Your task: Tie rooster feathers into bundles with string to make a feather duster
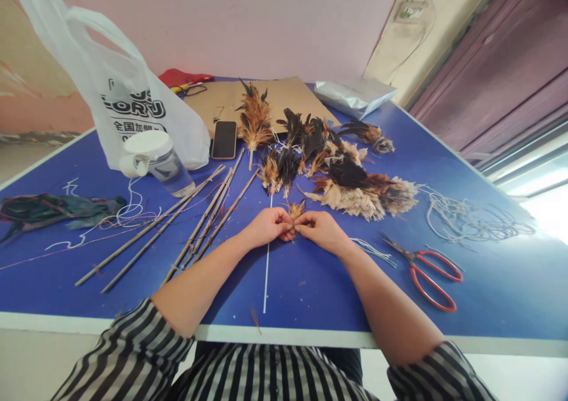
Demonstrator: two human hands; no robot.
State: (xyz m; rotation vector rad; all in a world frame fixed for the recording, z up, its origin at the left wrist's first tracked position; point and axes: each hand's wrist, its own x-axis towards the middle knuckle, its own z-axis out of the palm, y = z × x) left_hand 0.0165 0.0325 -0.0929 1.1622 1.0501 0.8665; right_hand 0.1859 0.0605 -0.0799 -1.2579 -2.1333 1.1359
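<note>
The left hand and right hand nearly meet, fingertips pinching a small tuft of brown feathers between them, over the blue, white-edged worktop. Just beyond — clusters of black, brown and cream feathers. Red-handled metal scissors lie right of the right hand; thin brown wooden sticks lie left of the left.

On table | sticks left | feathers centre | scissors right | cardboard back | bag behind container
</note>
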